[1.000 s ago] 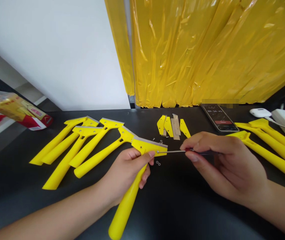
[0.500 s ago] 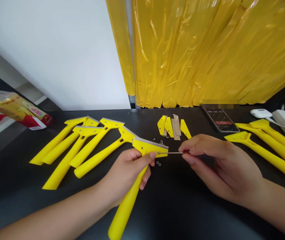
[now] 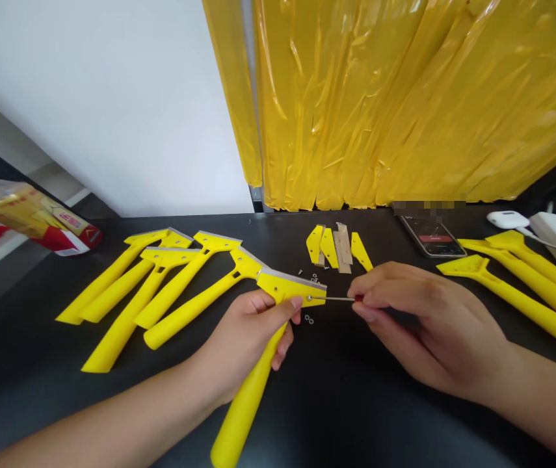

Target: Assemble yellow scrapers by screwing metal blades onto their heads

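My left hand [image 3: 258, 328] is closed round the neck of a yellow scraper [image 3: 248, 396], its thumb pressed on the head just under the metal blade [image 3: 297, 278]. In my right hand [image 3: 419, 318], thumb and fingers pinch the red handle of a thin screwdriver [image 3: 332, 298]. The shaft's tip meets a small screw [image 3: 309, 298] at the right end of the scraper head. Most of the screwdriver's handle is hidden by my fingers. Beyond the head lie small nuts [image 3: 309, 319] and loose screws [image 3: 300, 272] on the black table.
Several yellow scrapers with blades [image 3: 170, 318] lie to the left, several yellow handles [image 3: 526, 309] to the right. Yellow cover plates [image 3: 329, 248] and metal blades [image 3: 342, 250] sit at the back middle. A phone [image 3: 434, 235], an earbud case [image 3: 508, 220] and a bottle [image 3: 38, 211] stand around.
Hardly anything differs. The right fingers have shifted slightly on the screwdriver, whose tip stays at the screw, and the whole view has moved a little.
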`<state>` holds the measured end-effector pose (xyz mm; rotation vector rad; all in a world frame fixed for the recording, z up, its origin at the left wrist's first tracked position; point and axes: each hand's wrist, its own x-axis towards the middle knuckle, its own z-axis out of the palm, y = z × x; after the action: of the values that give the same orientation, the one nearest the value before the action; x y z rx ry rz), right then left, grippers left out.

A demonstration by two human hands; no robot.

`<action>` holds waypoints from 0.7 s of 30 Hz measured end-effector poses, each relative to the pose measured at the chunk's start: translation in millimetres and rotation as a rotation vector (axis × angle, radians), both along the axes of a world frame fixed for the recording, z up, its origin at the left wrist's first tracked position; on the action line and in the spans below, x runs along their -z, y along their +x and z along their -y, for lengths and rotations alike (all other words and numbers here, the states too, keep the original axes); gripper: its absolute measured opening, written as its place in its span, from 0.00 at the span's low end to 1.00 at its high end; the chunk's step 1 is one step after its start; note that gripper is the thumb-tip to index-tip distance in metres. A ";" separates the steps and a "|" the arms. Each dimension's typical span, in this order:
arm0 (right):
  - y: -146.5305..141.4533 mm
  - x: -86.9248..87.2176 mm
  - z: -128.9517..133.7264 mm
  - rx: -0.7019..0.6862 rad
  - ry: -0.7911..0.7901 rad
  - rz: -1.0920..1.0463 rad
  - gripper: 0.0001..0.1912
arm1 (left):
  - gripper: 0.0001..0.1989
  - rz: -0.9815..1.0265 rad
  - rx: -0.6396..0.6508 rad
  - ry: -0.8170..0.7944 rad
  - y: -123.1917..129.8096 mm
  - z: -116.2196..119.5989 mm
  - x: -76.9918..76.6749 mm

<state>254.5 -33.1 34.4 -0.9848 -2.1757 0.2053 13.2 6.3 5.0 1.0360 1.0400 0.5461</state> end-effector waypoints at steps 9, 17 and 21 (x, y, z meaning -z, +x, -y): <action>-0.8 -6.9 12.0 -0.057 0.149 0.170 0.17 | 0.19 0.001 -0.008 -0.021 -0.8 -0.1 -0.4; -5.5 -14.8 19.6 0.007 -0.170 -0.103 0.04 | 0.19 -0.046 -0.018 0.003 0.2 1.7 0.0; -4.0 -17.3 17.1 -0.061 -0.195 -0.155 0.11 | 0.18 -0.039 -0.031 0.003 0.2 0.9 0.0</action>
<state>250.4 -50.3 51.7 -0.9750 -2.0734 0.5145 13.4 5.4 5.0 1.0381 1.0909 0.5547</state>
